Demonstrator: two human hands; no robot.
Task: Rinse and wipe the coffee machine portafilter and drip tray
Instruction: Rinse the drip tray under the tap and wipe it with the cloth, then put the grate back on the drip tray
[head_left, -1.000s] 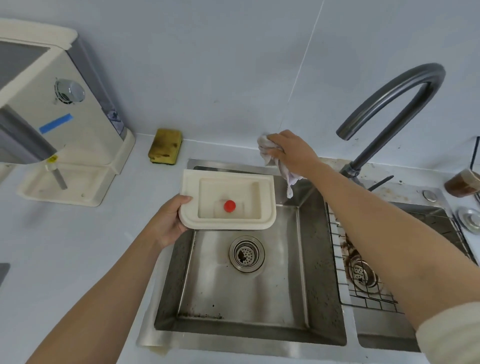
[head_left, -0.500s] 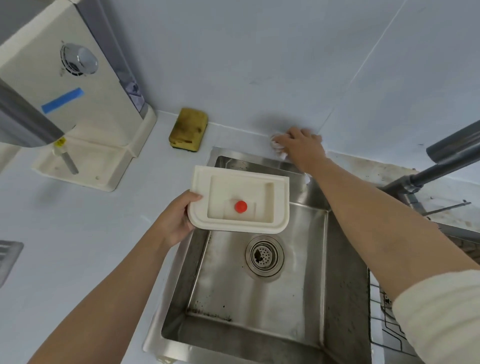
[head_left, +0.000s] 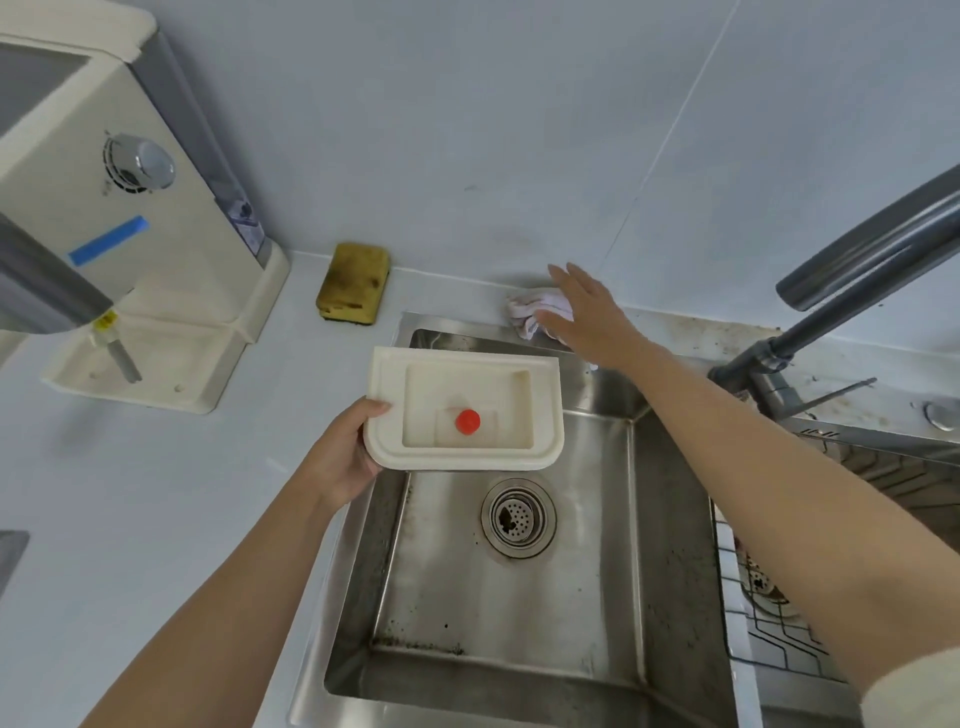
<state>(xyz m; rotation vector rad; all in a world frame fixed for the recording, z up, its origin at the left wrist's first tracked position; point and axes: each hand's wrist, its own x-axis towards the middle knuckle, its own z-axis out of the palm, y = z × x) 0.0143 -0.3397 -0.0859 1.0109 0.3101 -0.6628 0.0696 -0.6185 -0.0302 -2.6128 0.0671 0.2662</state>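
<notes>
My left hand (head_left: 343, 457) grips the left edge of the cream drip tray (head_left: 384, 410), held level over the back left of the steel sink (head_left: 670, 519). A red float (head_left: 467, 421) stands in the tray's well. My right hand (head_left: 587, 312) hovers with straight fingers over a crumpled white cloth (head_left: 535, 309) that lies on the sink's back rim. The coffee machine (head_left: 104, 223) stands at the left on the counter, its base bare where the tray sits. No portafilter is plainly visible.
A yellow sponge (head_left: 356, 283) lies by the wall between the machine and the sink. The grey tap (head_left: 852, 280) arches in from the right. A wire rack (head_left: 769, 613) covers the second basin on the right. The drain strainer (head_left: 518, 518) sits mid-sink.
My right hand carried the cloth left from beside the tap, set it on the sink's back rim and opened off it. The left hand kept holding the tray.
</notes>
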